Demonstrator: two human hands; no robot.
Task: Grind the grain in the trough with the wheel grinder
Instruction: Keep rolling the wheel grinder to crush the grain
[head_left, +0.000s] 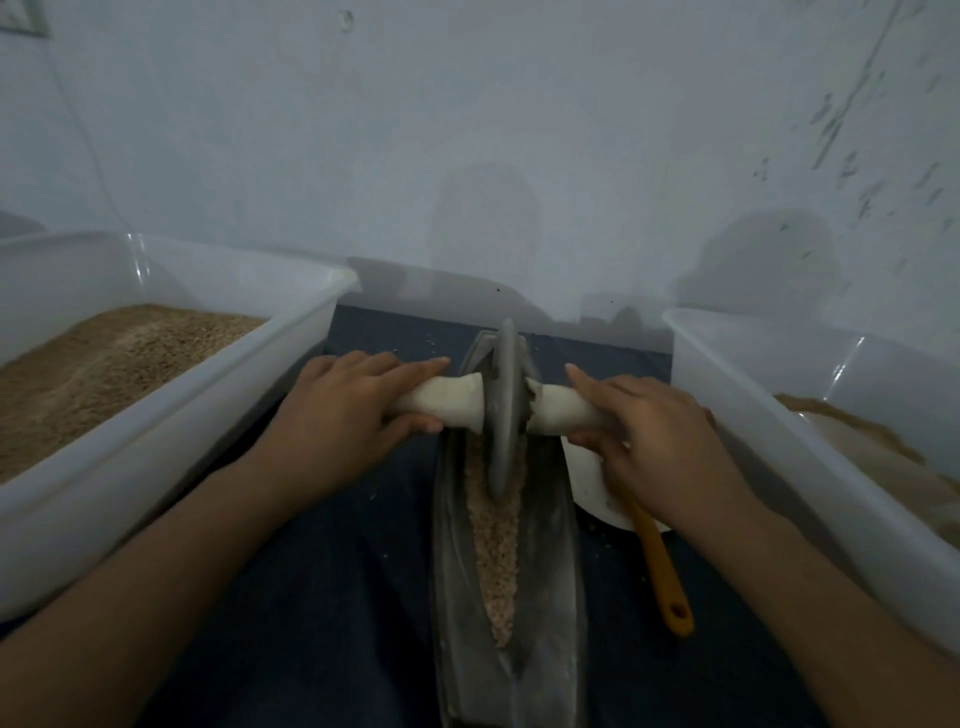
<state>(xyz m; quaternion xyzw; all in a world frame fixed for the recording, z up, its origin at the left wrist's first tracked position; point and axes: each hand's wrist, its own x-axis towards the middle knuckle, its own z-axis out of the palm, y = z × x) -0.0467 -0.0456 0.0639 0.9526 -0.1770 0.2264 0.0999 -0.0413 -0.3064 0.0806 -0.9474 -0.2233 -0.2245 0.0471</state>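
the grain (496, 540) lies as a pale strip along the bottom of the trough (550, 566), a long dark boat-shaped channel that runs away from the person down the middle of the bench (322, 571). the wheel grinder (503, 410) stands upright on its edge in the channel toward the far end, its rim sunk into the grain. a cloth-wrapped axle sticks out of each side of the wheel. the left hand (343, 410) lies over the left stub, its fingers (410, 371) laid fairly straight along the top and the thumb tucked under. the right hand (654, 431) sits on the right stub the same way, fingers pointing at the wheel, thumb below.

the grain looks coarse and broken but not yet fine, so i judge the grinding under way with plenty of rolling left, above all on the near stretch.

a white tub (171, 395) of brown grain stands close on the left, and another tub (810, 415) holding brownish meal close on the right; both crowd the elbows. a white dish (587, 478) with an orange-handled spoon (662, 566) lies just beside the trough under the right wrist. stray grains dot the dark bench.
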